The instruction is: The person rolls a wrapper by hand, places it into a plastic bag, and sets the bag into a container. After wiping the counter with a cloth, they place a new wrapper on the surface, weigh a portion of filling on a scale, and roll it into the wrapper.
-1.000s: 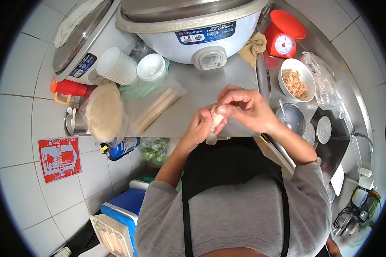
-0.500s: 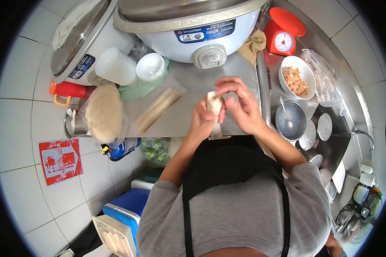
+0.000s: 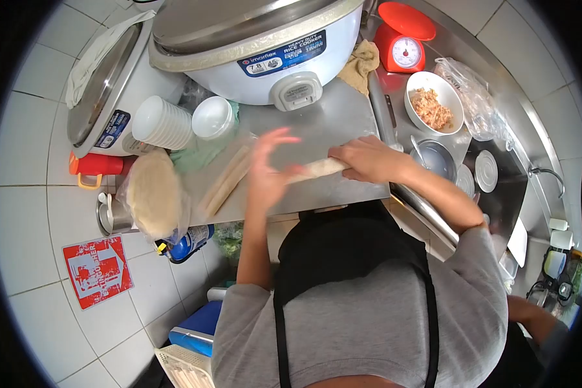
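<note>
A long, thin uncooked spring roll lies lengthwise between my hands, over the steel counter. My right hand is closed round its right end, fingers bent over the top. At the other end is my left hand, blurred by motion, with its fingers spread and raised. The left thumb is close to the roll's tip; whether it touches cannot be made out. Left of that hand, more pale rolls lie in clear plastic. A stack of round wrappers in a plastic bag sits at the counter's left edge.
A large rice cooker stands at the back, near stacked white tubs. On the right are a bowl of shredded filling, a metal bowl with a spoon, a red scale and a knife. Another person's arm shows lower right.
My hands have moved apart, left hand leftward and right hand rightward. The roll, earlier held up between both hands, now lies stretched sideways. The view has shifted slightly.
</note>
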Motion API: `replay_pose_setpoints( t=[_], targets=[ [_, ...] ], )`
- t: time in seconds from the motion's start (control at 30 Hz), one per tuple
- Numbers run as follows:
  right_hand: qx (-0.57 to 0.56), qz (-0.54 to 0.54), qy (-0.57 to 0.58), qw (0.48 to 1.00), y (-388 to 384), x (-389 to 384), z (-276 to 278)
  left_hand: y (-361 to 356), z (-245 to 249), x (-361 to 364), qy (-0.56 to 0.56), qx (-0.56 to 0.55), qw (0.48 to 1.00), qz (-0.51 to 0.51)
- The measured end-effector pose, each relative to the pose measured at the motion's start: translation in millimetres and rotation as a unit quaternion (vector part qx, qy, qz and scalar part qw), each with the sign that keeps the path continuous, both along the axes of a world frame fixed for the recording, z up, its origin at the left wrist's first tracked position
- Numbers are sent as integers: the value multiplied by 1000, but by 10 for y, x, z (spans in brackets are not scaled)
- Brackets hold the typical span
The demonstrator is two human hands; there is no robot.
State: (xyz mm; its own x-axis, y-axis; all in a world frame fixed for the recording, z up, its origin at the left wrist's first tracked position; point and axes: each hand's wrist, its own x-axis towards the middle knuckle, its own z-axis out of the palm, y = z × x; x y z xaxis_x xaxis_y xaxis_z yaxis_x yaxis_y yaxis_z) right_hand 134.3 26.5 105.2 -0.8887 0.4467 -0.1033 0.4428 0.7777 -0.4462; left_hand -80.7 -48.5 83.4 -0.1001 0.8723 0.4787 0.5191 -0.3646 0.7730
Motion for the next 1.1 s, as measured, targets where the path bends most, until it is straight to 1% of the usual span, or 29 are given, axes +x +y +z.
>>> replay_pose_setpoints(
  t=[0.03,0.07,0.1,0.13,0.17,0.2,0.23,0.27,0.3,0.33,0.37,0.43,0.5,0.53,0.57,0.63,0.7,0.77,0.8,0.9,0.97,1.0,1.07,1.1],
  targets=[
    [22,14,-59,998,-23,-46,71,-2,14,142,83,-55,993,-63],
    [48,28,-117,992,-31,-115,178,1,-100,324,6,-169,978,-123],
    [75,40,-173,981,-35,-150,324,69,-258,406,18,-232,960,-154],
    [107,27,-178,978,-66,-103,501,130,-320,454,30,-296,937,-185],
    [139,12,-182,973,-92,-20,693,146,-352,458,18,-282,942,-183],
    [149,-25,-53,987,-93,137,840,134,-348,471,4,-269,946,-182],
    [154,-61,76,983,-107,335,959,114,-356,496,-12,-260,949,-181],
    [61,-131,100,984,-132,489,1089,118,-369,534,-55,-262,944,-193],
    [-33,-198,123,972,-171,629,1155,113,-379,569,-98,-265,937,-204],
    [-14,-284,102,953,-233,766,1080,121,-379,594,-140,-266,930,-213],
    [8,-366,81,927,-298,936,918,123,-308,626,-144,-253,932,-215],
    [98,-398,-49,911,-384,1572,-120,79,-118,693,-152,-229,936,-220],
    [93,-424,-175,884,-702,1719,-613,68,-273,705,-200,-193,933,-228],
    [96,-444,-175,873,-848,1696,-691,67,-354,716,-223,-175,930,-233],
    [98,-466,-173,862,-975,1657,-761,63,-385,719,-223,-170,933,-224],
    [143,-478,-152,853,-1068,1651,-894,70,-429,713,-219,-159,939,-214],
    [176,-479,-128,850,-1112,1686,-939,73,-553,667,-230,-129,930,-256],
    [161,-482,-150,848,-1084,1713,-971,81,-624,681,-231,-101,926,-282],
    [152,-482,-161,848,-1062,1724,-970,76,-503,715,-225,-88,928,-284],
    [99,-484,-94,865,-966,1648,-683,47,-294,812,-211,-69,939,-261],
    [77,-452,69,886,-813,1436,-293,54,-276,877,-200,-52,947,-245],
    [63,-433,151,887,-770,1285,-54,70,-276,904,-194,-39,950,-243],
    [71,-349,257,898,-765,936,491,66,-273,901,-179,-32,952,-246],
    [93,-289,269,914,-757,802,659,46,-276,884,-171,-38,952,-249]
  ],
)
